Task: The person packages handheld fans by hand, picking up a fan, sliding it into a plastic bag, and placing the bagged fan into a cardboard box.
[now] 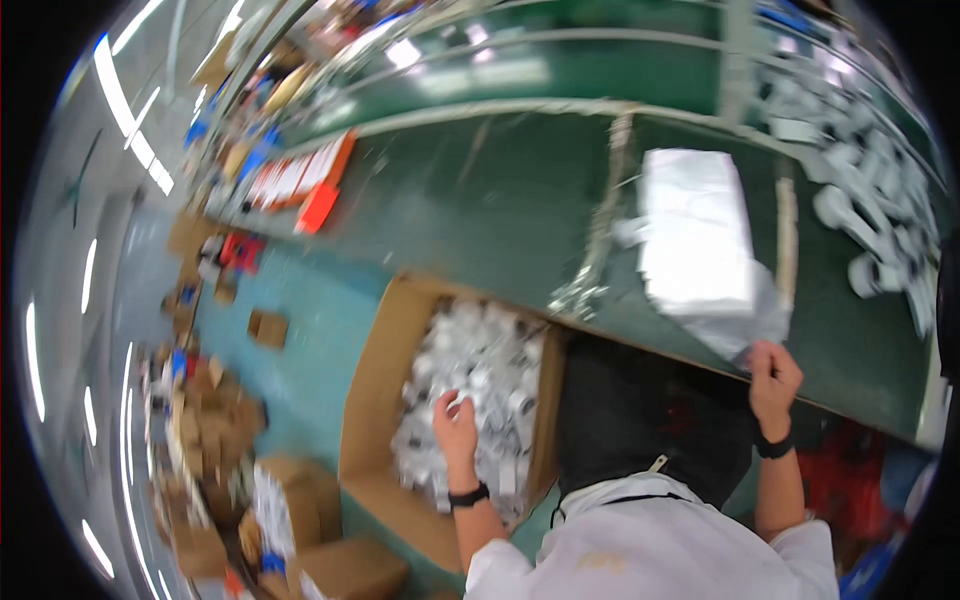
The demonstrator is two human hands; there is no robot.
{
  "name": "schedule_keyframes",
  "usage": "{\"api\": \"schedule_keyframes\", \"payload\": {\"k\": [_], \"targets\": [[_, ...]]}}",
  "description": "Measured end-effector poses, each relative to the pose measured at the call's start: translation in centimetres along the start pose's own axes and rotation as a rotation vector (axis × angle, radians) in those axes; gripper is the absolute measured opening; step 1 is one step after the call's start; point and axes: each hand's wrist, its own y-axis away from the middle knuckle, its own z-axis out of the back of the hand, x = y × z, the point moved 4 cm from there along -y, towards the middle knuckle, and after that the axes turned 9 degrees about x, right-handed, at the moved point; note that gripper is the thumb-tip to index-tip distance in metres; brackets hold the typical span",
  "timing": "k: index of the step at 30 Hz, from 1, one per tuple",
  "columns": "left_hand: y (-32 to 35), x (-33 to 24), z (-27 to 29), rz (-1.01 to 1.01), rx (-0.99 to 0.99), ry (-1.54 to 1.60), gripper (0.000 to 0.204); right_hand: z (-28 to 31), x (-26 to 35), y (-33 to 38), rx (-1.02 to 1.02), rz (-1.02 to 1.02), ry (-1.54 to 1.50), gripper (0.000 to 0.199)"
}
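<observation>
My left hand [456, 430] hangs over an open cardboard box [366, 400], its fingers loosely bent and apart with nothing seen in them. Inside the box lies a heap of small white items in clear plastic bags [478, 350]. At the table's front edge my right hand [773, 388] pinches the near corner of a clear plastic bag [765, 310]. That bag belongs to a stack of flat bags [695, 225] on the green table [480, 210]; glare washes out the stack's surface.
White plastic fittings [865, 205] are heaped at the table's right. Orange-and-white printed cards [300, 175] lie at its left end. A strip of tape [605, 220] crosses the tabletop. Several cardboard boxes [210, 420] stand on the floor to the left.
</observation>
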Motion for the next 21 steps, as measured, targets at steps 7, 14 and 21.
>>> {"api": "schedule_keyframes", "payload": {"k": [7, 14, 21], "targets": [[1.7, -16.4, -8.3, -0.338, 0.331, 0.421, 0.022, 1.9, 1.5, 0.3, -0.245, -0.009, -0.262, 0.009], [10.0, -24.4, -17.9, -1.078, 0.649, 0.135, 0.068, 4.9, 3.3, -0.5, -0.045, 0.015, -0.153, 0.013], [13.1, -21.8, -25.6, -1.157, 0.363, -0.387, 0.032, 2.0, 3.3, -0.7, 0.031, 0.252, 0.402, 0.019]]}}
